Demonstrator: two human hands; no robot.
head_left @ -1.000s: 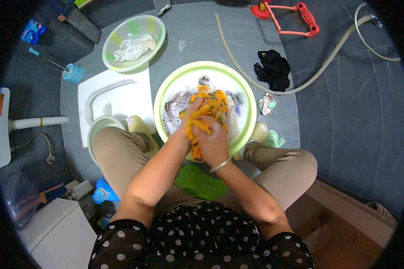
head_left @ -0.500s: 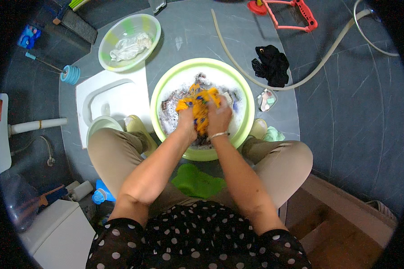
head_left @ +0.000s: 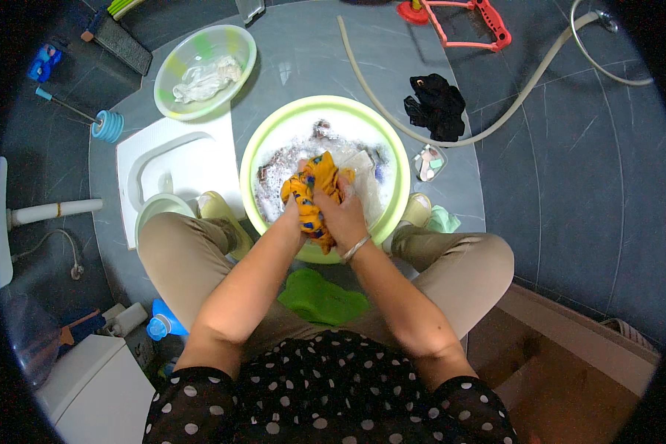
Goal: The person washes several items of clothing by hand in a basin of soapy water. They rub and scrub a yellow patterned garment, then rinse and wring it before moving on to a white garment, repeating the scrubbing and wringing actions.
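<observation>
Both my hands grip one wet, bunched yellow cloth (head_left: pixel 323 172) with dark blue markings, held over a round green-rimmed basin (head_left: pixel 249 152). My left hand (head_left: pixel 291 216) is closed on its left side. With a bracelet at the wrist, my right hand (head_left: pixel 343 214) is wrapped round the other side, fingers curled over the fabric. White suds (head_left: pixel 288 122) and dark, soaked fabric fill the basin below. A whitish, translucent cloth (head_left: pixel 366 189) lies in the suds just right of my hands. The palms and part of the yellow cloth are hidden.
Beyond on the left, a second basin (head_left: pixel 163 81) holds white cloth (head_left: pixel 209 80). A white squat toilet (head_left: pixel 126 159) lies left. Right are a hose (head_left: pixel 529 85), black cloth (head_left: pixel 438 107) and a small clear box (head_left: pixel 429 163). A green stool (head_left: pixel 322 296) is under me.
The yellow cloth has been drawn slightly nearer to me and is bunched tighter between both hands. The whitish cloth on the right of the basin shows more now. The view has shifted slightly.
</observation>
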